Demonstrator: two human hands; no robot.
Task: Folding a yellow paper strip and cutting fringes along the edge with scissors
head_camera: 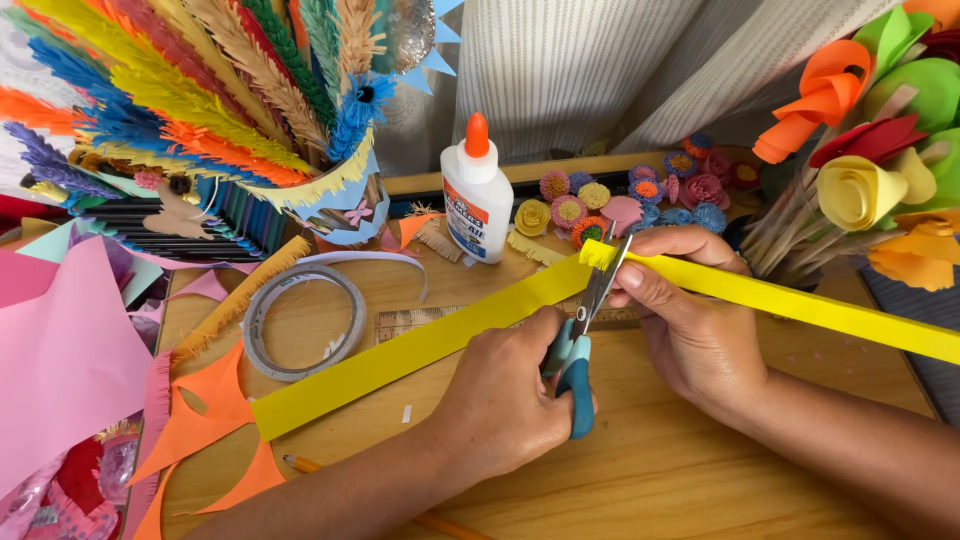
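Wooden desk (pixel 680 480), crowded with paper craft; pale curtain behind.

Head view:
- Yellow strip (pixel 400 355): long paper band lying across the desk, long axis running from lower left up to the centre, then off to the right edge. Near end points to the lower left, just beside orange scraps (pixel 205 410).
- Left hand (pixel 505 395): closed around the blue handles of the scissors (pixel 585 330); blades point up and away, set across the strip's upper edge.
- Right hand (pixel 680 310): pinching the strip just right of the blades, holding it raised off the desk.
- Progress, judged: a short tuft of fringe (pixel 597 255) shows at the blades; the left run of the strip looks plain and uncut. The right run's edge cannot be told.
- Ruler (pixel 420 322): under the strip.
- Tape roll (pixel 303 320): left of the strip, apart from it.
- Glue bottle (pixel 477 195): upright, orange cap, behind the strip.
- Paper rosettes (pixel 620 200): cluster at the desk's back.
- Fringed stems (pixel 170 90): upper left, in a holder.
- Rolled flowers (pixel 860 150): right.
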